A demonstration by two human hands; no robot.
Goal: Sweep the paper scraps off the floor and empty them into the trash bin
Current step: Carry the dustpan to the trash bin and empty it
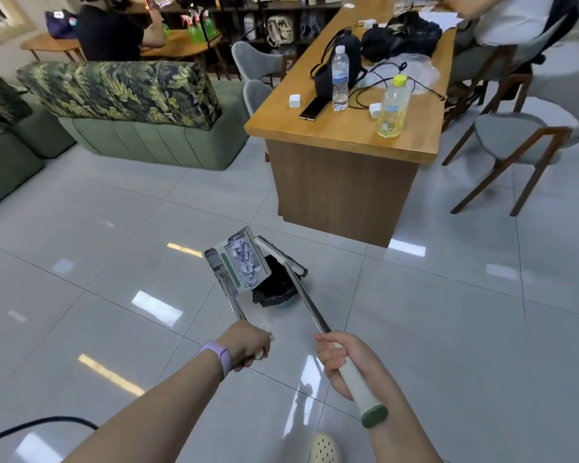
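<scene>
Two long handles run out from me in the head view, one in each fist. My left hand (248, 345), with a lilac band on the wrist, is curled around the top of the shiny metal handle of the white long-handled dustpan (239, 262). The pan is lifted and tipped above the small trash bin lined with a black plastic bag (274, 289), which stands on the glossy pale-grey tiled floor (448, 329). A heap of white torn paper scraps (246, 262) lies inside the pan, against its comb-toothed edge.

My right hand (345, 359) grips the pale rubber sleeve of the metal-shafted broom (306, 297), whose dark green end cap sticks out below my fingers. The broom's white head with black bristles sits just beside the pan, over the far side of the bin.

Beyond the bin stands a long wooden table (341, 138) carrying a clear plastic water bottle (340, 83), a yellow-capped bottle of yellowish liquid (391, 108), a phone and black bags. A green sofa with leaf-print cushions (131, 115) is off to the left.
</scene>
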